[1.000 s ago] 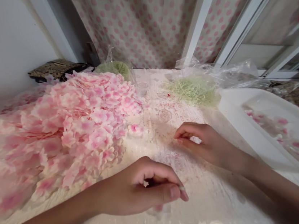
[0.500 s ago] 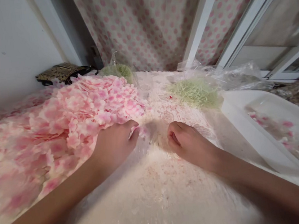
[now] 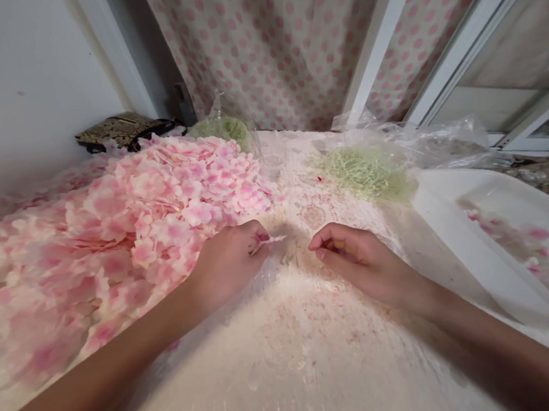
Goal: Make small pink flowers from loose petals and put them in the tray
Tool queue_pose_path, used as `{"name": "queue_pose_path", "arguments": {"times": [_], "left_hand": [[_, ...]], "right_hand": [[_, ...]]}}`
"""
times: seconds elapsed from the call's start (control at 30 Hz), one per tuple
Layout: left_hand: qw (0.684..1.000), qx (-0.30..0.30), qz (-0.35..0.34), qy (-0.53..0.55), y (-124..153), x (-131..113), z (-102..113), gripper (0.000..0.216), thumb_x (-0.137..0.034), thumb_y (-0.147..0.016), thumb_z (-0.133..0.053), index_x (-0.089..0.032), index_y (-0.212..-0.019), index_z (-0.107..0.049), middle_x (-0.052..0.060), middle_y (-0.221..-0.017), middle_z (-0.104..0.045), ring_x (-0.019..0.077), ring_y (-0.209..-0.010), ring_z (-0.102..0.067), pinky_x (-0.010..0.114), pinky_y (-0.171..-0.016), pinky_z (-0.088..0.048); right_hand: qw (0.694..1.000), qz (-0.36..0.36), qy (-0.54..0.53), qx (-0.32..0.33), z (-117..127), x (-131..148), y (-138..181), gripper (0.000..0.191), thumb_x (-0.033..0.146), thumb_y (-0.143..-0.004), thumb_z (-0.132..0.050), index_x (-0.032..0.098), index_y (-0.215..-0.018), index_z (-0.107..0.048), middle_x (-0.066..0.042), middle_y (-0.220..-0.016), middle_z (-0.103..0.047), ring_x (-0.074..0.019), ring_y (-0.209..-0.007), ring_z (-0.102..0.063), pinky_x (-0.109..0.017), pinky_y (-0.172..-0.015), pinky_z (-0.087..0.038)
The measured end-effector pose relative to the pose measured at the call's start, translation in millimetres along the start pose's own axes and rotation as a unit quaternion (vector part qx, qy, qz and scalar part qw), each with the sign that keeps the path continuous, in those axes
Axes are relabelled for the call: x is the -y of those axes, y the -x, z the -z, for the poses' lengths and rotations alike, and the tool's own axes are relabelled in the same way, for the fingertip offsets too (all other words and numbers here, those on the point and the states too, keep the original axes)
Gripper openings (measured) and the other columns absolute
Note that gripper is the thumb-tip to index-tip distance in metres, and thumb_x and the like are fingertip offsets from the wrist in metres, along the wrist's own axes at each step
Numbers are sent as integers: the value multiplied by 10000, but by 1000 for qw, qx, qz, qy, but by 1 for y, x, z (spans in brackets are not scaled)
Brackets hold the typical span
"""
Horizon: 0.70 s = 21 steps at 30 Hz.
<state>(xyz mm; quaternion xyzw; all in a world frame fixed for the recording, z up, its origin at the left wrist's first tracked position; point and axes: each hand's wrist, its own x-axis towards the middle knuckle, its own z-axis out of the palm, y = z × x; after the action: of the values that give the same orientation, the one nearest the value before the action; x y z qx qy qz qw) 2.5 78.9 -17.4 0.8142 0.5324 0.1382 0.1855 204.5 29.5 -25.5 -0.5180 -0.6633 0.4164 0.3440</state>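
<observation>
Head view: the left hand (image 3: 226, 265) pinches a thin pale pink-and-white flower piece (image 3: 275, 239) between thumb and fingers, seen nearly edge-on, its free end pointing toward the right hand (image 3: 361, 263). The right hand is curled, thumb tip and forefinger tip close together; whether they touch or grip anything cannot be told. A gap separates the two hands, and the flower piece lies within it, apart from the right fingertips.

Beneath them is a pale, glossy surface (image 3: 294, 363) marked with reddish smudges. Just beyond and beside the left hand, a large heap of soft pink-and-white cloth-like blossoms (image 3: 154, 200) spreads over the left part of the surface. Past the right hand lies a loose tangle of pale green shreds (image 3: 365, 171), with a crumpled clear plastic bag (image 3: 451, 140) against it and a tiny red speck (image 3: 320, 178) to its left. A shallow white tray (image 3: 445, 228) stands near the right forearm, with scattered pink-and-white flower pieces (image 3: 538, 233) inside.

At the back, a clear bag of green filling (image 3: 230, 131) sits behind the heap, next to a snakeskin-patterned pouch (image 3: 119, 128). A whitish curtain with pink dots (image 3: 254, 41) hangs behind.
</observation>
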Motion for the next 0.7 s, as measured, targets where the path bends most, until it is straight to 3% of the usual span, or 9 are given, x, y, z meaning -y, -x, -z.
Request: {"name": "queue_pose_path", "arguments": {"times": [0.13,0.3,0.5,0.7], "left_hand": [[993,11,0,116,5,-8,5,155,-319,-809,-494,-174,-776,-538,-59,-471,-422,95,-446,-398,190,-431,-241],[967,67,-22,246,13,-15,5,170,-284,-810,-502,-179,-700,-425,-98,-450,-276,56,-413,-277,171,-398,-180],[961,85,-64,256,19,-20,2,242,-277,-828,-484,-166,-630,-400,-94,-469,-228,46,-432,-247,164,-405,-183],[967,65,-96,228,21,-21,1,245,-277,-852,-458,-151,-643,-486,-86,-472,-252,44,-420,-280,166,-400,-208]], "right_hand": [[999,11,-50,-12,-2,1,-1,67,205,-820,-523,196,-866,-571,14,-765,-576,-104,-714,-540,-228,-626,-401],[996,27,-77,-47,-5,10,3,94,201,-794,-589,226,-880,-616,19,-810,-632,-109,-747,-574,-235,-659,-419],[995,68,-40,-55,-11,17,11,102,192,-846,-532,247,-862,-617,43,-808,-617,-84,-707,-545,-209,-600,-394],[996,87,-7,-36,-13,18,13,55,209,-860,-519,209,-809,-538,41,-765,-541,-75,-684,-503,-205,-625,-398]]}}
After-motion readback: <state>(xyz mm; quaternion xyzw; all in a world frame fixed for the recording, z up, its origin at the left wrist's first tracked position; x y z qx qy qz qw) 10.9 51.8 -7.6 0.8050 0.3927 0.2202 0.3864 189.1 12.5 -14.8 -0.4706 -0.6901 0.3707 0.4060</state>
